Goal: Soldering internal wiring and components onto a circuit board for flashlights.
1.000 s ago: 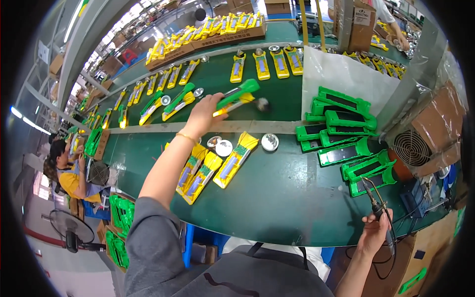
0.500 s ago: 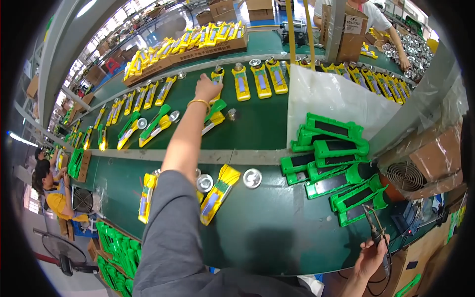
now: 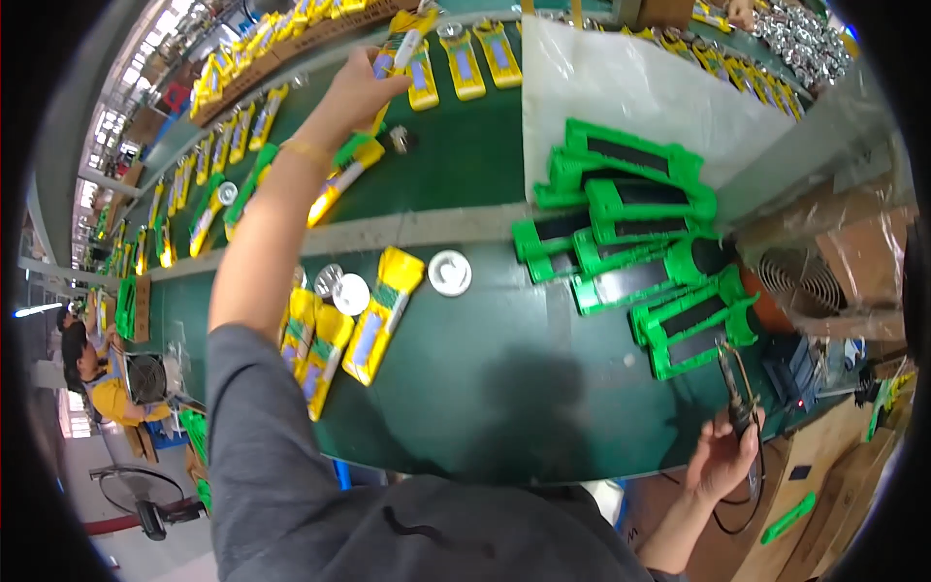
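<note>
Here, left hand (image 3: 351,95) gripping yellow casing (image 3: 401,35), right hand (image 3: 722,460) a soldering iron (image 3: 734,386), printed carton (image 3: 315,37) beyond.

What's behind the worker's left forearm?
Left of the left forearm, part of a green-and-yellow unit shows; right of it, part of a second unit. The grey strip emerges on both sides. Anything directly behind is covered; I cannot tell what's there.

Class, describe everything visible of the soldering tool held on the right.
The soldering tool has a dark handle, metallic shaft and thin brass-coloured tube alongside. The right hand grips it, tip pointing forward, near the green casings. A dark cable loops below. Whether the tip touches a casing is unclear.
</note>
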### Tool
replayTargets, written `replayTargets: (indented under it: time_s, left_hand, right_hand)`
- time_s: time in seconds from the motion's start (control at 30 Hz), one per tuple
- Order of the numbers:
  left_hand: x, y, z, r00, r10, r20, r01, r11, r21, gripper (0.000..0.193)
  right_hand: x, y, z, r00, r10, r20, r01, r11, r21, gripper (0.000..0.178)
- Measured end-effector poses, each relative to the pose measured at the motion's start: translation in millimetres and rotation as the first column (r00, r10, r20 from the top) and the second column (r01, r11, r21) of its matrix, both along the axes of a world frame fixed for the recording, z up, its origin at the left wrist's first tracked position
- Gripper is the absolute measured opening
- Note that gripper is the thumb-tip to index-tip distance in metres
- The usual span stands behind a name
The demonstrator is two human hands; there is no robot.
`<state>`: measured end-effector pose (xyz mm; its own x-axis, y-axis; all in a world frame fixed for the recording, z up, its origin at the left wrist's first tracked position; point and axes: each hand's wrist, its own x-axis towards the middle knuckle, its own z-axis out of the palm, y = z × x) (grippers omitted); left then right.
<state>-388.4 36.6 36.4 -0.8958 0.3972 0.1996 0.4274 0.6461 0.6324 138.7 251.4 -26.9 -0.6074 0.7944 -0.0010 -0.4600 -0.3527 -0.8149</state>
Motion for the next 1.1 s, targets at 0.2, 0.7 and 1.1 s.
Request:
replayTargets:
  time_s: [0.2,0.7,1.1]
  left_hand:
    - [250,-55,-2,0.752,-0.625,0.211,0.649,0.757,-0.069,0.051]
    - [361,-130,-46,0.934,-0.357,-0.017,0.342,0.906,-0.248,0.051]
    - [392,-38,-77,0.842,-0.467,-0.269,0.522,0.831,0.193,0.024]
  right_hand:
    - [-11,-17,8,0.984,0.102,-0.144,-0.106,0.994,-0.022,0.031]
    - [-46,-112,2,0.925,0.351,0.143,-0.352,0.936,-0.023,0.016]
    - [-56,-139,-8,0.98,0.2,0.026,-0.187,0.951,-0.248,0.017]
